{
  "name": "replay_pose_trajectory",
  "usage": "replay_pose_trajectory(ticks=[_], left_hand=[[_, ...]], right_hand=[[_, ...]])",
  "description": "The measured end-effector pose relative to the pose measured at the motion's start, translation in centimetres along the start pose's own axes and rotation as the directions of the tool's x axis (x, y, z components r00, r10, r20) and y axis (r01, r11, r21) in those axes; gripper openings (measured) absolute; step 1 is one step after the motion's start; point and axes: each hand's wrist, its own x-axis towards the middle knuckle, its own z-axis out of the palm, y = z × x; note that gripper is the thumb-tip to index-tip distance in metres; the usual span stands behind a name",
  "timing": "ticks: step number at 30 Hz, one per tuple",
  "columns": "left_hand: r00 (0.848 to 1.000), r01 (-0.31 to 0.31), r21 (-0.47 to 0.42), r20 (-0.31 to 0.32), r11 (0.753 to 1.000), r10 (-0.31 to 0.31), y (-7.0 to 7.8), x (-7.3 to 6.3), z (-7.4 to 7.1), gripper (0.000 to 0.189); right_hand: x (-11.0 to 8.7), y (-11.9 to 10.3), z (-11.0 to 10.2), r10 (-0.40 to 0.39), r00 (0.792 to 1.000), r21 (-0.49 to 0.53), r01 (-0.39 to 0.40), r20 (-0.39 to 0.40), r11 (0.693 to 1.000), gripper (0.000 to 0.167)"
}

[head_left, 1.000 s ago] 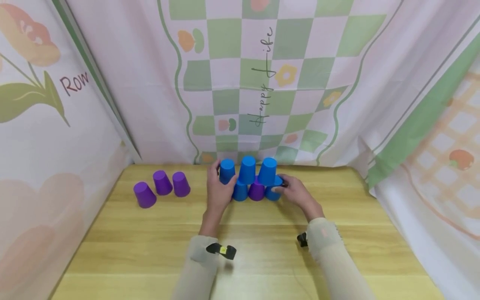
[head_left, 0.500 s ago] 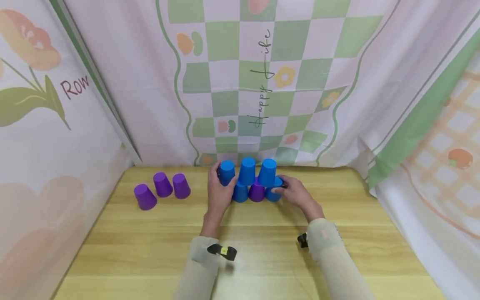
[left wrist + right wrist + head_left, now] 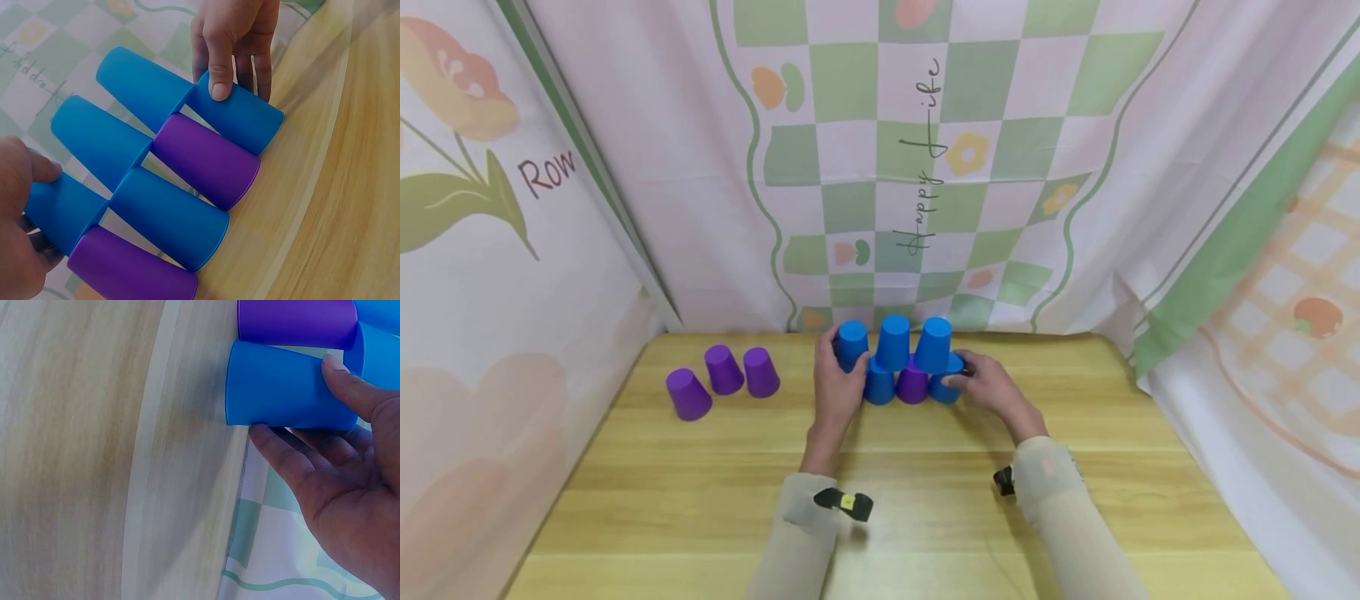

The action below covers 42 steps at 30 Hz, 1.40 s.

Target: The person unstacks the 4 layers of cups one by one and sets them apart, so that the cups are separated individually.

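Upside-down plastic cups stand in two tiers at the back of the table. My left hand grips the left blue cup of the upper tier, thumb on its near side. Two more blue cups, one in the middle and one at the right, complete that tier. Below, the row alternates: a purple cup at the left end, a blue cup, a purple cup and a blue cup at the right end. My right hand holds this last cup between thumb and fingers.
Three purple cups, a front one, a middle one and a right one, stand upside down on the wooden table at the left. A checked curtain hangs close behind the stack.
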Motion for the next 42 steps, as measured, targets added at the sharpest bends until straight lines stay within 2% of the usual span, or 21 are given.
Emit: replay_pose_trajectory(ticks=[14, 25, 33, 42], left_hand=[[1.0, 0.006, -0.022, -0.014, 1.0, -0.007, 0.2, -0.3, -0.7, 0.059], [0.999, -0.019, -0.028, -0.047, 0.999, 0.017, 0.6, -0.6, -2.2, 0.061], [0.999, 0.003, -0.064, -0.054, 0.998, -0.006, 0.2, -0.9, -3.4, 0.06], [0.998, -0.001, -0.069, -0.055, 0.998, -0.003, 0.2, -1.2, -3.8, 0.059]], right_hand=[[0.0, 0.2, 0.1, -0.003, 1.0, -0.006, 0.003, -0.009, 1.0, 0.055], [0.1, 0.2, 0.1, -0.001, 1.0, -0.007, 0.001, -0.006, 1.0, 0.056], [0.3, 0.0, 0.1, -0.006, 1.0, -0.026, 0.006, -0.003, 1.0, 0.057], [0.2, 0.0, 0.1, 0.0, 1.0, -0.036, 0.0, -0.001, 0.999, 0.06]])
